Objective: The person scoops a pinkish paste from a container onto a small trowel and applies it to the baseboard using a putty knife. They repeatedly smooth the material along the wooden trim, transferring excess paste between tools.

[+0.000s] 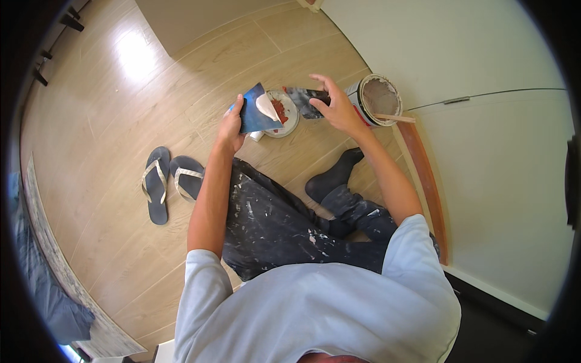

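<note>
My left hand (230, 128) grips a flat blue spreader (250, 112) by its left edge, thumb on top. A dollop of pale filler (265, 107) lies on its right part. Across from it, my right hand (342, 112) is closed around a dark, smeared spreader (301, 98), whose end points left toward the blue one. The two blades are apart. Below and between them a round white lid (293, 121) rests on the floor, with a red patch (279, 109) on it, partly covered by the blue spreader. A small white cylinder (256, 136) lies beside the lid.
An open bucket (380, 98) of pale filler stands at the right, a wooden stick (396, 118) across its rim. Flip-flops (158, 181) lie left of my paint-spotted trousers (272, 212). A white door panel (496, 151) and reddish wooden strip (426, 187) run along the right.
</note>
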Tool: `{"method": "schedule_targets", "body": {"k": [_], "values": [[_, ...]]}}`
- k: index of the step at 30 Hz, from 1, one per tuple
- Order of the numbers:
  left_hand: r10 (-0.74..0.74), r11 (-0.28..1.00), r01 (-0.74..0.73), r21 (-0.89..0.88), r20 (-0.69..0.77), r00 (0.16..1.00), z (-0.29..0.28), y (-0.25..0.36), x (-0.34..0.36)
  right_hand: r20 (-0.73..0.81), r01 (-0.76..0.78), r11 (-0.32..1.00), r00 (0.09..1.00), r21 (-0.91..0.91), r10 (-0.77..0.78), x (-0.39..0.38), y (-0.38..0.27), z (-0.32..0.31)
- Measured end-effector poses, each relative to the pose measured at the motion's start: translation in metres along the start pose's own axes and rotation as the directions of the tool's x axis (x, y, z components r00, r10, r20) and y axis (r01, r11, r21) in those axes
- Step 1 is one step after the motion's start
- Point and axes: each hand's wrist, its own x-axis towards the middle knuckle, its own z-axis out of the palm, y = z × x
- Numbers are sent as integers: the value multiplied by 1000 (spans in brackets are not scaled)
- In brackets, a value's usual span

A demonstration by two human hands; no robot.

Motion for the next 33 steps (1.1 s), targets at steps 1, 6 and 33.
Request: {"method": "schedule_targets", "body": {"k": [1, 6, 33], "values": [[-8, 1000, 8, -7, 12, 1000, 1, -1, 0, -8, -18, 1000, 1000, 8, 18, -2, -3, 1], [-56, 997, 61, -55, 78, 995, -3, -8, 6, 46, 211, 959, 978, -191, -206, -9, -22, 6], [-69, 892, 63, -448, 2, 998, -39, -1, 25, 72, 317, 862, 946, -395, -315, -10, 29, 32]]}}
